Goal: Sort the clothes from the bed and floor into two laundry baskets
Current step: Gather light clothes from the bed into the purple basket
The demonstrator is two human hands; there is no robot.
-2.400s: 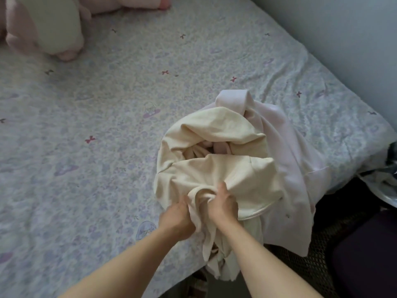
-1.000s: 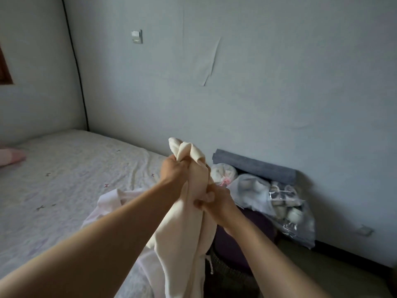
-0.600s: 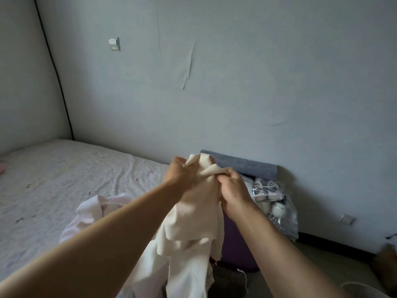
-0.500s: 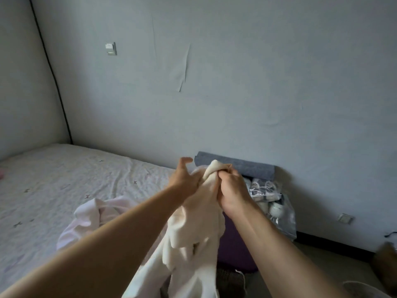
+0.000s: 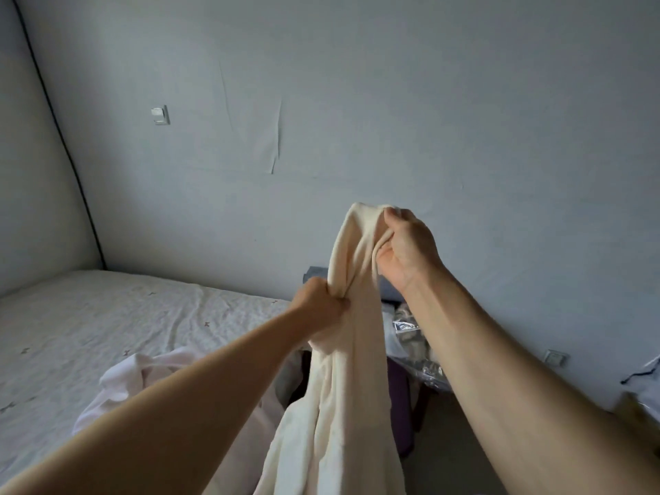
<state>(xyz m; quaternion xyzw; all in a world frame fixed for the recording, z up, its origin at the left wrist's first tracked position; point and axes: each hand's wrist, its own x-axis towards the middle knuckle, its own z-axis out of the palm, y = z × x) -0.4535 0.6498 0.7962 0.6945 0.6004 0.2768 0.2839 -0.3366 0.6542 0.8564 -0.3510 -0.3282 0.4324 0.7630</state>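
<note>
A wide bed covered in a wrinkled pale sheet with small dark bow prints fills the corner of the room. Near the bed's front edge lies a crumpled pale pink garment. Past the bed's end, bare beige floor runs to the wall.

cream garment: soft, thick fabric, held up in the air, top end bunched in the right hand, gripped lower down by the left hand, rest hanging long & loose w/ vertical folds. pale pink garment: crumpled heap on the bed at its near edge, behind the left forearm.
</note>
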